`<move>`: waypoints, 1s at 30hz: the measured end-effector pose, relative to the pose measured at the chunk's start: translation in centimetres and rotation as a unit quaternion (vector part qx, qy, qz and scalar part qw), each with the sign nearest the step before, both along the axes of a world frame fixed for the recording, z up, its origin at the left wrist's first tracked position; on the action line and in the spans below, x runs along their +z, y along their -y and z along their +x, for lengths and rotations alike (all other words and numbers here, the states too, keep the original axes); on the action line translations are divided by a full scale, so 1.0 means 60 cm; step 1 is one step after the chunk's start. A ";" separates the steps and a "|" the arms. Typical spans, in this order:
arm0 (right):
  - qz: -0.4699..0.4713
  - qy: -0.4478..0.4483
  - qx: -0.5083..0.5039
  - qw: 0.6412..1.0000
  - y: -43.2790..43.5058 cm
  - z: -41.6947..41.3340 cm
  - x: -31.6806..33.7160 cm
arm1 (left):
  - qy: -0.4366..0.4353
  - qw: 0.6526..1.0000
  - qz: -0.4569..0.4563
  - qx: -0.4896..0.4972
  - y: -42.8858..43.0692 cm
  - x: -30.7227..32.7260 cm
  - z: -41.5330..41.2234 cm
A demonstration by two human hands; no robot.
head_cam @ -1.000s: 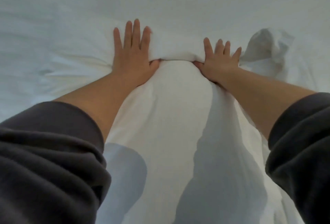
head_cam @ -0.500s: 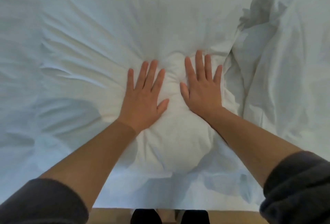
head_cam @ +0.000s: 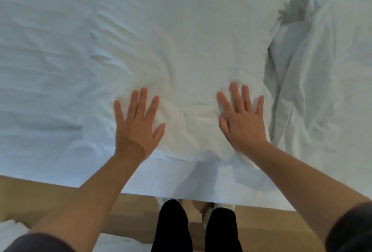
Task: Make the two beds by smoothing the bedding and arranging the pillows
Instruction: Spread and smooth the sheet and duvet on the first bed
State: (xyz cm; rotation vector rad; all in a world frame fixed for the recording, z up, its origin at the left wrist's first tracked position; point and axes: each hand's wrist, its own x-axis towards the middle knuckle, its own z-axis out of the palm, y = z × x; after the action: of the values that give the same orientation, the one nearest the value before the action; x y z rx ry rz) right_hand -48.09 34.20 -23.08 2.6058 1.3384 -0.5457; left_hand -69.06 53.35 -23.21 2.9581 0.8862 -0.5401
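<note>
I have both hands flat on the pillow [head_cam: 191,129]. The left hand [head_cam: 138,127] presses the pillow's left part, fingers straight and spread wide. The right hand [head_cam: 241,123] presses its right part the same way. Neither hand holds anything.

The pillow lies on the bed [head_cam: 50,70], with its front border at the bed's near edge, above the floor [head_cam: 40,195]. A crumpled heap of bedding [head_cam: 298,74] lies just right of the pillow; I cannot tell whether the two touch. Left of the pillow and beyond it, the sheet is creased.

Handling, as I judge it:
- The pillow is light, soft and compressible. Flat pressure dents it and pushes the fill sideways.
- The cover is loose cloth and is likely to slide over the fill. Grip cover and fill together.
- To shift it, take hold at the two short ends or at two corners, not at the middle.
- The heap is limp. Take it by a hem; no hem is clearly visible from here.
</note>
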 end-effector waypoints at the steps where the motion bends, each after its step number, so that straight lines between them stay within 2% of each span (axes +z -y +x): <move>1: 0.000 -0.001 -0.008 1.000 -0.009 0.001 0.018 | 0.002 0.999 0.005 0.052 -0.023 0.015 -0.014; 3: 0.024 0.009 -0.011 1.000 -0.041 -0.006 0.044 | 0.018 0.991 0.006 0.135 -0.064 0.040 -0.026; 4: 0.038 0.009 -0.007 0.999 -0.067 -0.017 0.049 | 0.033 0.990 0.009 0.141 -0.079 0.046 -0.020; 8: 0.072 0.006 0.028 0.997 -0.165 -0.061 0.005 | 0.076 0.996 0.013 0.046 -0.120 0.010 0.008; 10: 0.041 0.025 0.022 0.999 -0.156 -0.052 -0.032 | 0.061 0.994 -0.004 0.087 -0.136 -0.027 -0.022; 13: -0.011 0.052 -0.051 0.997 -0.091 -0.031 -0.054 | 0.035 0.983 -0.034 0.179 -0.138 -0.056 -0.101; 16: -0.038 0.041 -0.147 0.988 -0.064 -0.025 -0.028 | 0.021 0.977 -0.052 0.205 -0.140 -0.032 -0.119; 18: -0.004 0.037 -0.129 0.991 -0.092 -0.027 -0.002 | 0.060 0.984 -0.034 0.167 -0.139 -0.007 -0.070; 20: 0.038 0.042 -0.051 0.997 -0.146 -0.026 0.014 | 0.099 0.992 -0.015 0.079 -0.135 0.011 0.007; 22: 0.048 0.047 0.007 0.998 -0.188 -0.023 0.010 | 0.104 0.994 -0.014 -0.002 -0.137 0.005 0.069; 23: 0.035 0.041 -0.006 0.999 -0.192 -0.019 0.004 | 0.093 0.996 -0.018 0.003 -0.140 -0.004 0.082; 25: -0.007 0.027 -0.084 0.996 -0.170 -0.010 -0.016 | 0.076 0.990 -0.039 0.110 -0.155 -0.027 0.069; 27: -0.041 0.003 -0.142 0.989 -0.142 -0.012 -0.022 | 0.106 0.962 -0.080 0.237 -0.169 -0.041 0.036; 29: -0.040 -0.017 -0.150 0.988 -0.138 -0.019 -0.011 | 0.162 0.917 -0.176 0.320 -0.191 -0.033 0.020; 30: -0.025 -0.021 -0.143 0.989 -0.149 -0.018 -0.003 | 0.182 0.882 -0.233 0.366 -0.216 -0.033 0.014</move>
State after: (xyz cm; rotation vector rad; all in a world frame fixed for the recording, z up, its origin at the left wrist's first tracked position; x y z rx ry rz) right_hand -49.17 43.13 -23.24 2.7761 0.9522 -0.6685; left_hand -68.25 66.31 -25.21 1.9804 1.4436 -0.1164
